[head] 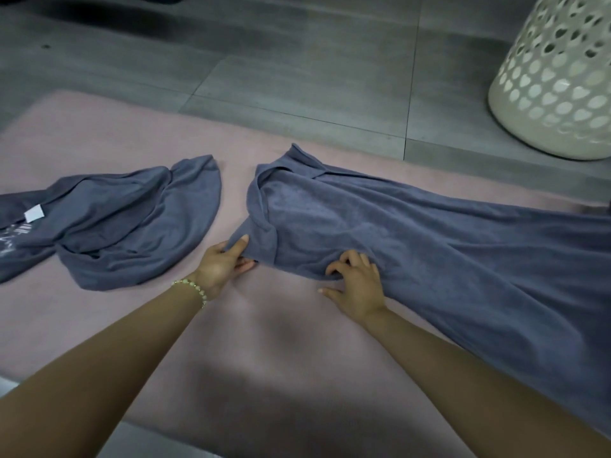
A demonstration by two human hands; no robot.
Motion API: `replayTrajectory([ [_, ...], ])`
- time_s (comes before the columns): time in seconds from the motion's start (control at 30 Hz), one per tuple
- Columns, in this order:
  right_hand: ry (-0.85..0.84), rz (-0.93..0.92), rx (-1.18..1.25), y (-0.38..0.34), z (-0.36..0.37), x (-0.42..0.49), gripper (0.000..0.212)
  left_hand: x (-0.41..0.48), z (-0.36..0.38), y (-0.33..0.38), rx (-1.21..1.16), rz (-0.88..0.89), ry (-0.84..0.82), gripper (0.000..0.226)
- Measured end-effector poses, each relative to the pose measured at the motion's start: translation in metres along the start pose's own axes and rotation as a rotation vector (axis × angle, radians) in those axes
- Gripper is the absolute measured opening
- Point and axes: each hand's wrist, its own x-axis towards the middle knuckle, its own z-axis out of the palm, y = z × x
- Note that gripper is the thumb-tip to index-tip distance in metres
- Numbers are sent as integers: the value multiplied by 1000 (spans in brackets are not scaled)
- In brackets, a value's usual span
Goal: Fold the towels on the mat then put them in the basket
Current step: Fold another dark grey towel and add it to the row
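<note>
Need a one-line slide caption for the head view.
Left hand pinches a corner of the spread blue towel on the pink mat; right hand grips its edge.

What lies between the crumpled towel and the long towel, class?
Only a bare strip of pink mat separates the crumpled towel and the long towel; they do not touch. The head view shows this.

On the mat [264,342], the left grip [224,264] pinches the spread towel [429,246] by its corner; the right grip [355,282] hooks its edge with curled fingers. A crumpled towel [132,219] lies on the mat's left part; the basket [555,77] stands beyond the mat.
</note>
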Motion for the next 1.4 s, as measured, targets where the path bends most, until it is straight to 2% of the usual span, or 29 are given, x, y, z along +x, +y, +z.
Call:
replayTrajectory([
  [0.07, -33, 7, 10, -7, -3, 6, 21, -4, -8, 3, -74, 11, -26, 14],
  [0.13, -203, -13, 170, -24, -11, 4, 12, -9, -18, 7, -143, 41, -27, 14],
  [0.2, -399, -132, 261, -48, -19, -7, 13, -11, -33, 9, -180, 67, -33, 15],
  [0.3, -475, -239, 249, -67, -17, -23, 13, -18, -60, 4, -48, 55, -45, 17],
  [0.37, -523, -133, 332, -64, -12, -24, 7, -22, -76, -7, 107, 26, 1, 15],
  [0.47, -710, 95, 549, -60, -6, -16, 11, -23, -89, -18, 444, 49, 65, 11],
  [0.53, -661, 121, 574, -58, -5, -5, 3, -14, -89, -14, 712, 174, 99, 15],
  [0.57, -600, 132, 592, -57, -6, 4, 2, -9, -86, -9, 771, 228, 120, 15],
  [0.67, -405, 195, 641, -52, -16, 39, 11, 1, -76, 2, 778, 262, 192, 19],
  [0.77, -247, 144, 527, -46, -31, 81, 26, 6, -64, 6, 836, 342, 218, 31],
  [0.87, -143, 121, 448, -44, -46, 127, 33, 17, -51, 0, 936, 462, 193, 39],
  [0.97, -2, 184, 472, -43, -46, 167, 37, 26, -41, -7, 1087, 482, 324, 48],
  [1.03, 33, 211, 463, -46, -39, 187, 41, 29, -42, -13, 1041, 560, 370, 58],
  [1.17, 54, 222, 332, -48, -24, 223, 42, 39, -50, -22, 1007, 707, 393, 48],
  [1.27, 92, 286, 407, -45, -16, 245, 11, 40, -50, -22, 1001, 752, 397, 44],
  [1.4, 288, 427, 717, -42, -38, 290, 30, 40, -51, -24, 1025, 742, 379, 47],
])
